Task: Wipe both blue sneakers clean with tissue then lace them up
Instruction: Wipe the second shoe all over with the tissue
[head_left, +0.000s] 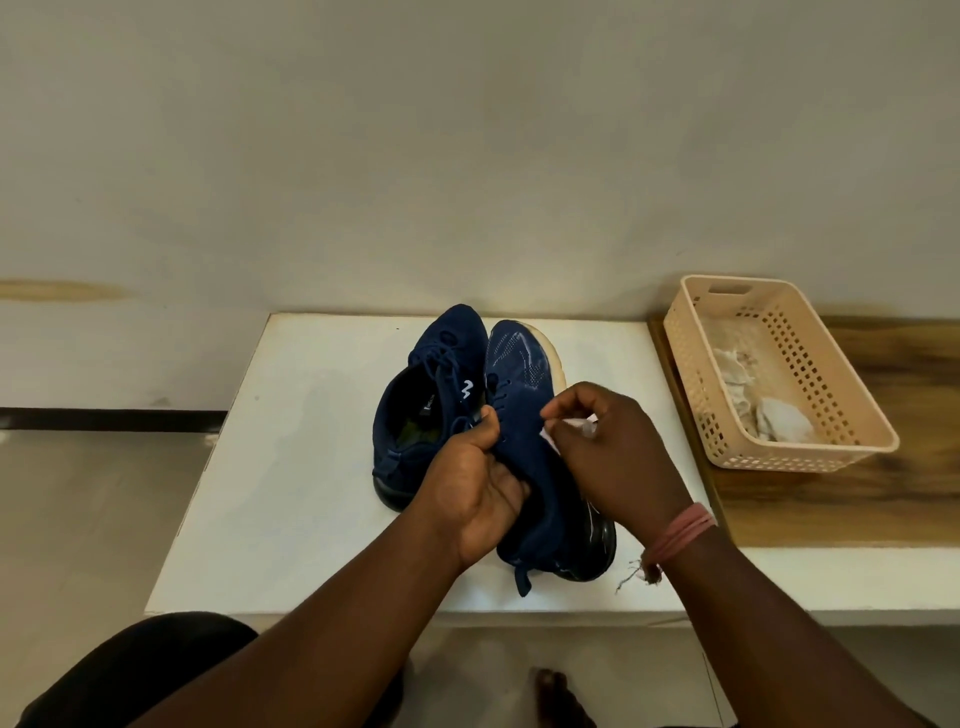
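Two dark blue sneakers stand side by side on a white table, toes pointing away from me. The left sneaker sits flat with its laces in. The right sneaker is tipped on its side, its pale sole edge facing right. My left hand grips the right sneaker at its collar and eyelet area. My right hand pinches a small white tissue against the sneaker's outer side, near the eyelets. Most of the tissue is hidden under my fingers.
A beige perforated plastic basket with crumpled used tissues stands on a wooden surface to the right of the table. A wall rises just behind. My knee and bare foot show below the table's near edge.
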